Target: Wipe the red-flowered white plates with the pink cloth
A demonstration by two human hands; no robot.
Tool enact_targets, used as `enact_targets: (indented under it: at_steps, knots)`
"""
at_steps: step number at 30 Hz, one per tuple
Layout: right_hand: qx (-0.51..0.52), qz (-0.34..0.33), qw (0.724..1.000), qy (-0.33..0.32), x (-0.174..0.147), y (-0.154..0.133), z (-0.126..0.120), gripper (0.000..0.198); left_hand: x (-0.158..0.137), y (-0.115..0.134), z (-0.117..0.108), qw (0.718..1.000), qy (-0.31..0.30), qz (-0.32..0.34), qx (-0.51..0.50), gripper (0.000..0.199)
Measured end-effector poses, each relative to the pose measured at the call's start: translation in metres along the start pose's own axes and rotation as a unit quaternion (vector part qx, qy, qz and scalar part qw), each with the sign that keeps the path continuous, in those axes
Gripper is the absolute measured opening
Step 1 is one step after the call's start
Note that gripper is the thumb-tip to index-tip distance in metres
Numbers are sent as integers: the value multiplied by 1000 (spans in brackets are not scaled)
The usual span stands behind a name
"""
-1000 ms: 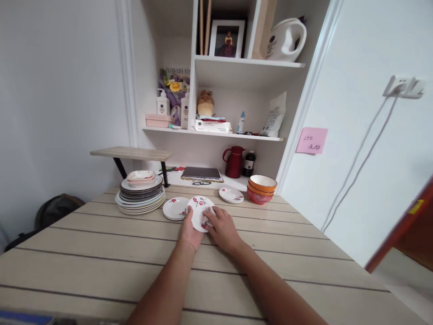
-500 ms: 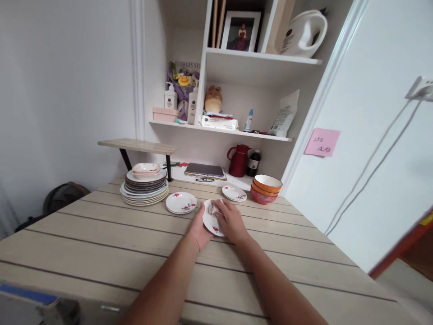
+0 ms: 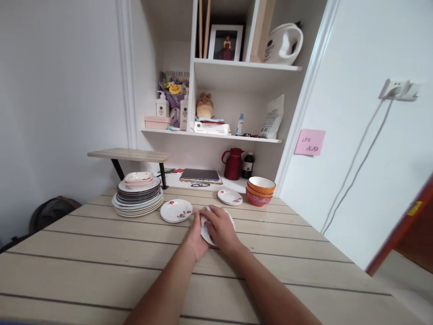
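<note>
The small plate (image 3: 207, 234) is held between the two hands, above the table (image 3: 270, 280). Its left rim is gripped by the left hand (image 3: 197, 241), with the thumb at the edge; the fingers beneath are hidden, so how they are spread cannot be told. The right hand (image 3: 221, 228) is laid over the plate's face with fingers bent, and a pale cloth (image 3: 203, 217) is bunched under the fingertips, close to the left thumb; how tightly it is pinched cannot be seen.

The step appears to be wiping. For an even result, the rim should be supported firmly from the left while light, steady pressure is applied from the right. The plate is best turned little by little, so that the patch covered by the thumb is reached too. Knocks should be avoided against the flowered plates (image 3: 176, 211), just beyond the left hand and to its left.
</note>
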State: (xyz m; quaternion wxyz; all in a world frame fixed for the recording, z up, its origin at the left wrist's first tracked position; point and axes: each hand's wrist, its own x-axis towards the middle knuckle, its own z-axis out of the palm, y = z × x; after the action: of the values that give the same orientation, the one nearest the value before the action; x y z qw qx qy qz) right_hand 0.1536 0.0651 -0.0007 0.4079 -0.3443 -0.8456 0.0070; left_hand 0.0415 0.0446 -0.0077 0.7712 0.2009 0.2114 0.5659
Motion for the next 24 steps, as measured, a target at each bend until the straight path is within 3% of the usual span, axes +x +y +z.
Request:
enact_targets:
  at_steps: [5,8,12,20,24]
  knots:
    - [-62,115,989,64,-2,23,-8,37,1,-4,1,999,-21,-17,40,72]
    - [-64,142,985,74,-3,25,-8,34,0,-3,1,998,-38,-16,45,75]
    - [-61,118,988,75,-2,15,-5,34,-1,-4,3,997,-47,-22,64,80]
    - [-42,-12,998,46,-2,0,-1,38,-6,-4,6,997,-40,-14,63,81]
    - [-55,-1,998,38,0,1,-1,39,-6,-3,6,997,-44,-22,65,84]
